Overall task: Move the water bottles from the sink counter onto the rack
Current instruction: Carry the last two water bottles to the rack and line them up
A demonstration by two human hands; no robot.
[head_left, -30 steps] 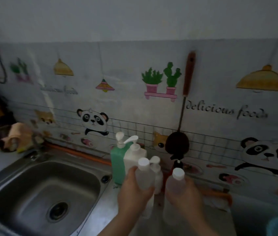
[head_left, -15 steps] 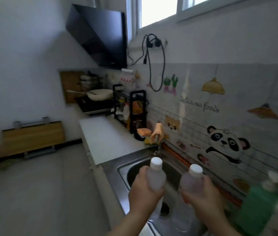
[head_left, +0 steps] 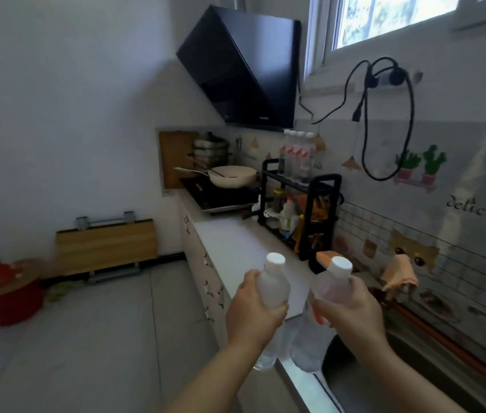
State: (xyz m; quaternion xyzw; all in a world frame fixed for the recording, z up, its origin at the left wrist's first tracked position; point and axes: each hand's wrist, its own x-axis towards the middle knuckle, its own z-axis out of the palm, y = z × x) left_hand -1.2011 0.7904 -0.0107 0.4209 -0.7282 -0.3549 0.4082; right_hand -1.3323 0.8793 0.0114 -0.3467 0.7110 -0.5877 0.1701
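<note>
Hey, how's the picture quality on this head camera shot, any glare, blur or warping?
Head view: the window is blown out, the room dim. Head view: the red pot at left is smeared by blur; the left hand and right hand gripping water bottles look sharper. Head view: the wide lens tilts that window's frame.

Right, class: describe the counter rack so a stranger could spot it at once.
Start at the black range hood, then drop to the white counter. The rack stands against the backsplash, right of the pan. It alone is a black frame with shelves, water bottles lined along its top.
</note>
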